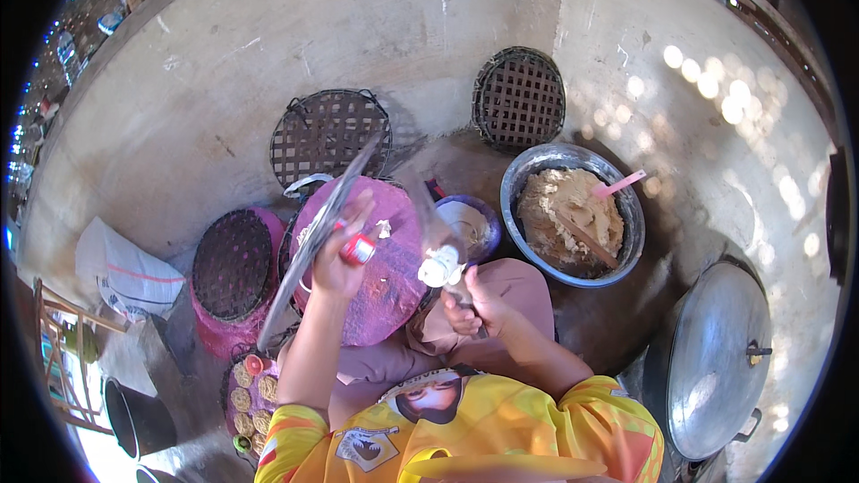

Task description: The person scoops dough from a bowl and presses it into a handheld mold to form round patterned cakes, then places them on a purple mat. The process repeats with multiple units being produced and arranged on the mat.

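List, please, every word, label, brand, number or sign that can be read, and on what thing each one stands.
No text reads clearly here.
Bright yellow patterned fabric shirt: lettering above the chest picture, too small to read.
White-and-black printed patch on that shirt: lettering too small.
Red-and-white cylindrical object at the left hand: markings too blurred.

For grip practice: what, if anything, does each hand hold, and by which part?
Right hand: a blurred tool, by its near end. Left hand: a thin plate, apparently near its middle; whether it also grips the red piece is unclear.
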`<action>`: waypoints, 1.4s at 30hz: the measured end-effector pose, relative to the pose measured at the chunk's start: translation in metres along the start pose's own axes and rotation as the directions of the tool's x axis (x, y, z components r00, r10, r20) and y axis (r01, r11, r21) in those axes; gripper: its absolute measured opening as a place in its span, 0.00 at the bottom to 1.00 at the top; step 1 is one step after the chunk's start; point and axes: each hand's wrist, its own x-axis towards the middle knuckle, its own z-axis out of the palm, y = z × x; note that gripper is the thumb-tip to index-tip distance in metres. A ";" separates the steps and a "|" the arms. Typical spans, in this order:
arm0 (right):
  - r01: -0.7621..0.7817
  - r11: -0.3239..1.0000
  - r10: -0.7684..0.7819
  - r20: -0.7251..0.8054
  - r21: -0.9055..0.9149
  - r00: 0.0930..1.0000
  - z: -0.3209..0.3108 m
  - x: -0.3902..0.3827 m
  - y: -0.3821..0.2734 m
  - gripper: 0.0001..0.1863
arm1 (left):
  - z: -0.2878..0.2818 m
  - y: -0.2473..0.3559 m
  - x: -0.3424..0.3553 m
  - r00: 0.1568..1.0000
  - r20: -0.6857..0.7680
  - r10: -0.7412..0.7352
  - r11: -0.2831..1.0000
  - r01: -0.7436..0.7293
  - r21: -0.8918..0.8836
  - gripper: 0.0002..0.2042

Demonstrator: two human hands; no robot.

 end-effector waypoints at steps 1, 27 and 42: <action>-0.055 0.998 0.056 0.021 -0.022 0.998 0.002 0.002 0.006 0.35 | 0.004 -0.002 0.007 0.995 -0.037 -0.089 0.996 0.089 -0.001 0.15; -0.997 -0.049 -0.927 -0.369 -0.053 0.066 -0.199 -0.194 -0.101 0.11 | 0.062 -0.046 -0.014 0.981 0.148 0.130 0.964 -0.160 0.215 0.12; -0.944 0.330 -0.887 -0.342 -0.003 -0.309 -0.110 -0.210 -0.109 0.12 | 0.046 -0.017 -0.007 0.910 0.293 0.292 0.935 -0.336 0.114 0.11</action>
